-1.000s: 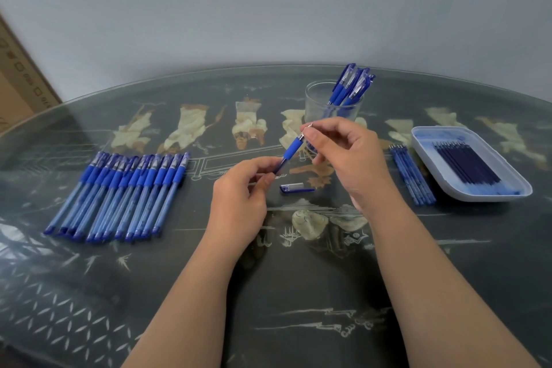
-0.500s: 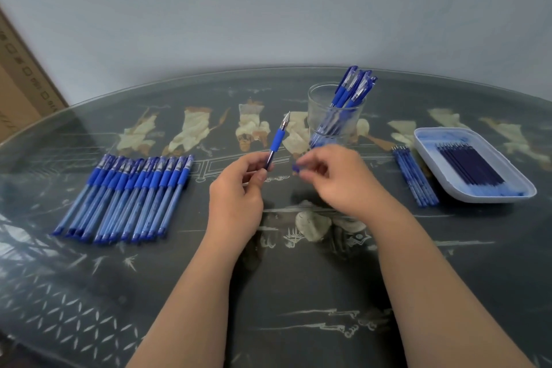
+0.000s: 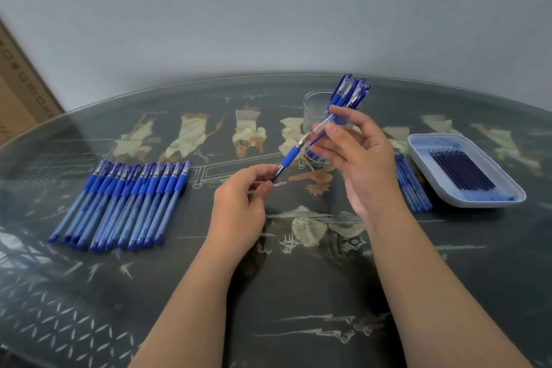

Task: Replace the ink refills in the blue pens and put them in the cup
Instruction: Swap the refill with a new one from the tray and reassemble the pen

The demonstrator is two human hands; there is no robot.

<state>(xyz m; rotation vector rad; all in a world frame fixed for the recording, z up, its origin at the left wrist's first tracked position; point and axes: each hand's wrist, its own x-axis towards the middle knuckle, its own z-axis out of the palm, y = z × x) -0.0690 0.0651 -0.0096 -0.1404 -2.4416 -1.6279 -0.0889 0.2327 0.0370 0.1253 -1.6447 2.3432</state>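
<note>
Dark table (image 3: 283,293) with pale inlaid figures under glass lies before us, and our two bare forearms reach over it from the near edge. Our left hand (image 3: 239,203) is the nearer one: its fingers are curled, and thumb and forefinger pinch the back end of one pen (image 3: 289,157), which slants up and away with the metal tip toward the other hand. Our right hand (image 3: 358,158) is raised a little farther. Its thumb and forefinger pinch the cap (image 3: 324,125), while the other fingers are loosely spread. The cap is just beside the pen tip, but we cannot tell whether they touch. We judge that this pen has its refill inside already and needs only the cap before it goes to the cup. At the left, a long row of pens (image 3: 119,200) lies flat side by side, with caps on; these, we think, wait for their turn, so most of the work is left. At the right, a bundle (image 3: 412,185) of thin blue refills lies just beside a white tray (image 3: 484,203), and in the tray lie dark refills (image 3: 461,167). Which are new and which are used we cannot tell. Behind our right hand stands the clear cup (image 3: 313,104), upright, with several capped pens (image 3: 348,91) leaning in it: these are done. Far left is a cardboard box (image 3: 18,92), and behind everything a plain grey wall (image 3: 268,9).
</note>
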